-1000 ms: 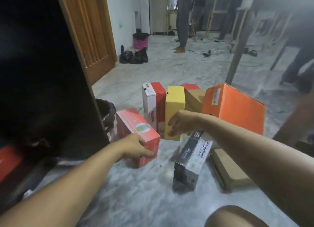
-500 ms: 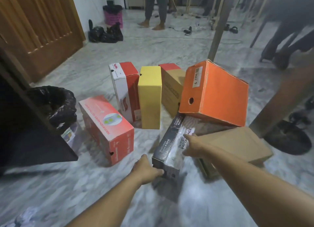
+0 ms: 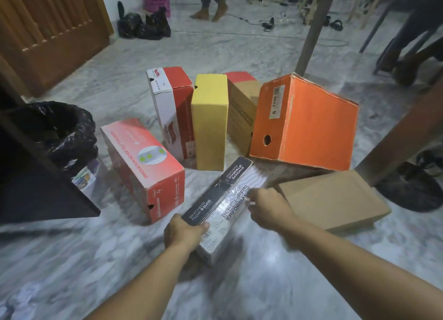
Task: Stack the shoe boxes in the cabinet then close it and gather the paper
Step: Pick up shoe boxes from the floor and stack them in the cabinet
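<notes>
While left hand [image 3: 183, 233] grips black box [image 3: 223, 204], right hand [image 3: 268, 206] holds its top.

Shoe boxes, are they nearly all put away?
Not yet. Nothing looks finished: the red box, yellow box and orange box sit on the floor. The left hand and right hand grip the black-and-white box. Stacking, closing the cabinet door and gathering paper remain.

Bare floor [image 3: 251, 283] open in front of both arms. Left: red box [image 3: 143, 168] and bin bag [image 3: 69, 132] narrow the way to the cabinet door [image 3: 36, 190]. Right: flat brown box [image 3: 335, 200], tilted orange box [image 3: 306, 125] block.
</notes>
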The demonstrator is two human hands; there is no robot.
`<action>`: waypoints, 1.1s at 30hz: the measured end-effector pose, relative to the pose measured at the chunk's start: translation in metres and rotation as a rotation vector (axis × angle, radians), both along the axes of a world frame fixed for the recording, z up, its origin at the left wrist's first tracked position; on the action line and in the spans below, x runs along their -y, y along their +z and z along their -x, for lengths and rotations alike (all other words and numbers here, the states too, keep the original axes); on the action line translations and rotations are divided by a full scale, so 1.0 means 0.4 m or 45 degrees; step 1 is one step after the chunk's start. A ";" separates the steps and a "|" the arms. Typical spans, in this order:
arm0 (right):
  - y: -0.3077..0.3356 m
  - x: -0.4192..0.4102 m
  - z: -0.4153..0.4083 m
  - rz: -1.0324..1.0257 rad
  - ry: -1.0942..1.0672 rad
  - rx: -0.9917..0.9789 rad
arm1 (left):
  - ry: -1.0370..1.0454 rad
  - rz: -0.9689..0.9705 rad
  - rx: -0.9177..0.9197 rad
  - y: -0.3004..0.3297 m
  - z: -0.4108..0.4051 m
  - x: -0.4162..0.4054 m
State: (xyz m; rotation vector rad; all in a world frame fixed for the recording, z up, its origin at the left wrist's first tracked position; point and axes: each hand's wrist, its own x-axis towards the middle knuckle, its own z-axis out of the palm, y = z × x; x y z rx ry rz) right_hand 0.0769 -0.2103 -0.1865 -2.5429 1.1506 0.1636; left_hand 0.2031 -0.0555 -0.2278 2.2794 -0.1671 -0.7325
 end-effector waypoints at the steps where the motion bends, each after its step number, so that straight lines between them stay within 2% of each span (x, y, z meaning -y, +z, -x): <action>1: 0.002 0.019 -0.007 0.004 -0.061 0.062 | 0.019 0.012 -0.001 -0.001 -0.006 -0.008; 3: -0.004 0.059 -0.017 -0.042 -0.149 0.131 | 0.055 0.030 -0.022 0.001 -0.015 -0.023; 9: -0.042 0.084 -0.032 -0.184 -0.184 0.076 | 0.166 0.030 -0.077 0.007 -0.056 -0.078; 14: -0.071 0.056 -0.032 -0.313 -0.163 0.056 | 0.273 0.044 -0.343 0.008 -0.098 -0.153; 18: -0.053 0.023 -0.029 -0.446 -0.177 0.142 | 0.251 0.143 -0.453 0.046 -0.095 -0.213; 23: 0.036 -0.019 -0.019 -0.539 -0.168 0.308 | 0.248 0.317 -0.297 0.136 -0.087 -0.269; 28: 0.219 -0.089 0.011 -0.522 -0.088 0.431 | 0.202 0.420 -0.124 0.274 -0.096 -0.330; 33: 0.384 -0.167 0.035 -0.431 0.008 0.590 | 0.311 0.542 0.004 0.426 -0.093 -0.411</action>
